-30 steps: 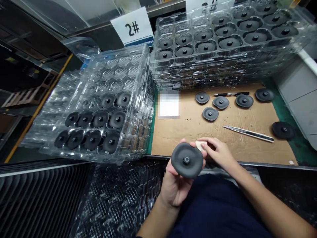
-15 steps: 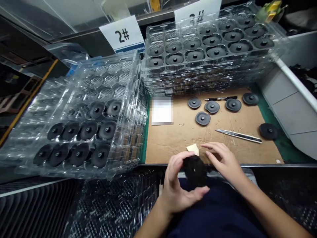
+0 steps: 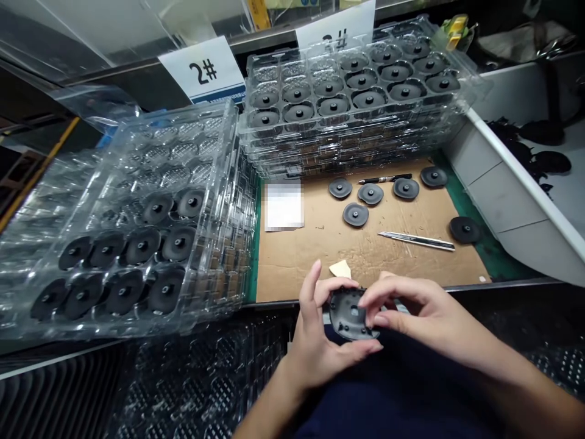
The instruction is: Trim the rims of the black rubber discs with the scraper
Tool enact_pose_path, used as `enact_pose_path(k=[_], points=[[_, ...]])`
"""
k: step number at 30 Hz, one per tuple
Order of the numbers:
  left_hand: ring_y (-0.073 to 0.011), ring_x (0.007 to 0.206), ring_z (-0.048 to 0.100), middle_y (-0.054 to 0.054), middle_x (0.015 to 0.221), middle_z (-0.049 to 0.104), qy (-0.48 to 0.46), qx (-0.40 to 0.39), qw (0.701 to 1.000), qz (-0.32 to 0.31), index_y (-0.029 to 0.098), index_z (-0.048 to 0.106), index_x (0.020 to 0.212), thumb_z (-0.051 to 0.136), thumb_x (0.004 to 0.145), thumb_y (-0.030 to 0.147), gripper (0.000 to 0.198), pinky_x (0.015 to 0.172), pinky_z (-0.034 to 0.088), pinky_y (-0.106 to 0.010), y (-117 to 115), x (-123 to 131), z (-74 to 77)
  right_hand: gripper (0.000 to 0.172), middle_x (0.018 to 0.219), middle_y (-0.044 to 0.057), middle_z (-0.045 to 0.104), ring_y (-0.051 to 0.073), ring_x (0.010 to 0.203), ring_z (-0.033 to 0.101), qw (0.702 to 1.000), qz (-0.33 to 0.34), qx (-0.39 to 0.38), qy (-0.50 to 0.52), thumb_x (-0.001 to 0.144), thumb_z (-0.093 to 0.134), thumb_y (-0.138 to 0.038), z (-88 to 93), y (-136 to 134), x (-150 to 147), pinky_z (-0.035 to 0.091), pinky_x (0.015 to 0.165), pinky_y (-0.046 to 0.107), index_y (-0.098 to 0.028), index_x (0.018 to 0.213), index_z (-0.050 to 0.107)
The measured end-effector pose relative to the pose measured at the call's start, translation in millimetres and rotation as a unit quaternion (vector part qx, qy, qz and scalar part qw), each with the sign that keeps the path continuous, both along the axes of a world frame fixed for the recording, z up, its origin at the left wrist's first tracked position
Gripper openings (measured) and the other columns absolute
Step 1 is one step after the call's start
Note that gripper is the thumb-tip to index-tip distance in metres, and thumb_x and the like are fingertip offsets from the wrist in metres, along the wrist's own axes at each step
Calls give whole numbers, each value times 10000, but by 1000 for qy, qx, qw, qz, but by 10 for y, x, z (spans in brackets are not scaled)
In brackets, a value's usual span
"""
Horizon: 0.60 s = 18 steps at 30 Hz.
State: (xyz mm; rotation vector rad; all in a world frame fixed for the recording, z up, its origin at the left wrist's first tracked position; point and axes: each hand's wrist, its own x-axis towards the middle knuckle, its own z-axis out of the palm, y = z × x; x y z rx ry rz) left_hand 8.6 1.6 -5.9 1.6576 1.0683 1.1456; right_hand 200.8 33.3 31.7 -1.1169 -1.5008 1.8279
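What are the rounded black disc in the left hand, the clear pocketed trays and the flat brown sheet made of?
Rounded black disc: probably moulded plastic, possibly rubber; softly sheened, with small raised studs.
Clear pocketed trays: seemingly thin, glossy plastic; see-through with bright highlights.
Flat brown sheet: likely matte cardboard; tan, dull and scuffed.

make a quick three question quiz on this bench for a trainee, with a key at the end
1. Multiple choice: the utility knife lies on a) the cardboard sheet, b) the white paper, c) a clear tray.
2. True or false: the left hand holds a black disc.
3. Fill in: the sign behind the left-hand tray stack reads ____.

Key: 1 a; 2 true; 3 2#
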Motion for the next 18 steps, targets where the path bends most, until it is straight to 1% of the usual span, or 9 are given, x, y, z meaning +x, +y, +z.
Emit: enact_pose_path(k=[2,5,8,11,14,16,18], points=[[-257,1002,592,-128,1108,568,-5,-42,999,-15,201,13,1437,736,669,438,1082,912,454,-447,-44,-7,11,148,808,-32,642,77,765,599,998,36,-42,30,802,670,-231,28,45,-14,448,714,180,-255,948,672],[-269,1020,591,-113,1108,570,-26,-102,993,-48,227,9,1437,716,672,484,1073,944,427,-463,-100,-25,59,186,763,-35,673,71,734,618,988,73,-105,86,777,691,-193,49,83,-30,465,721,177,-225,958,664],[-269,1075,570,-102,1124,583,-48,-167,981,-89,245,17,1432,708,669,507,1062,995,382,-456,-128,-45,128,222,767,-31,675,62,723,617,979,95,-134,121,751,710,-170,57,85,-41,474,710,164,-204,967,668],[-265,1075,575,-84,1099,612,-60,-212,967,-128,267,-8,1425,725,650,502,1092,1021,349,-463,-136,-55,183,193,782,-21,669,63,734,619,970,119,-149,148,740,716,-161,50,64,-41,481,694,159,-178,927,671],[-264,1047,590,-76,1063,631,-50,-210,966,-144,271,2,1421,766,605,478,1137,1026,344,-471,-148,-44,194,113,785,-3,661,78,744,623,964,136,-156,167,734,719,-160,45,17,-27,490,713,186,-140,810,639],[-263,1011,603,-84,1054,635,-37,-175,974,-137,261,24,1423,788,575,463,1159,1000,375,-472,-164,-26,178,122,773,3,655,86,733,620,965,130,-159,165,736,717,-167,52,-32,-9,494,709,204,-135,762,602],[-262,975,612,-95,1057,630,-31,-125,985,-116,254,49,1425,800,559,452,1164,952,424,-469,-181,-9,155,117,767,4,653,95,728,618,973,103,-147,143,751,707,-179,66,-92,20,493,697,214,-143,762,597]])
